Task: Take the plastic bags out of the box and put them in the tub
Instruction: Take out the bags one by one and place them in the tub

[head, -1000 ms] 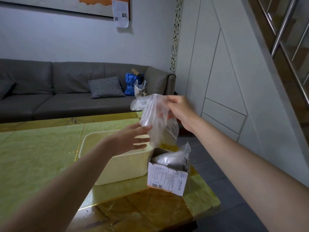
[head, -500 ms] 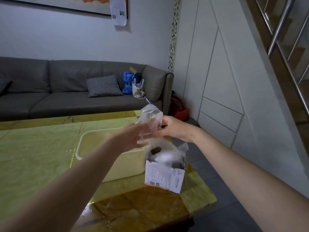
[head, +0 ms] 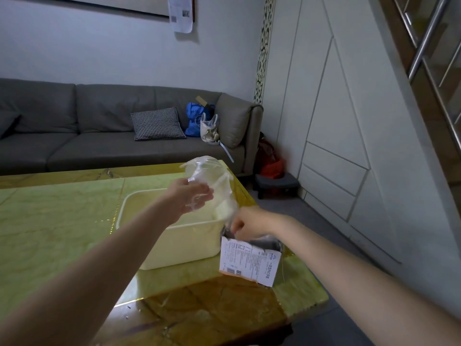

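A crumpled clear plastic bag [head: 209, 176] hangs over the right end of the cream tub [head: 179, 245] on the green table. My left hand [head: 190, 196] holds the bag, with film draped over its fingers. The white printed box [head: 249, 263] stands open against the tub's right side. My right hand [head: 245, 223] reaches down into the box mouth, its fingers curled and pinching clear plastic there. The plastic left inside the box is mostly hidden by that hand.
The glossy green and brown table [head: 50, 221] ends just right of the box. A grey sofa [head: 74, 136] stands behind it. A small dark stool [head: 277, 183] and a red bag [head: 272, 166] sit on the floor by the white wall panels.
The right hand let go of the raised bag and dropped to the box mouth. The left hand took the bag and now holds it over the tub.
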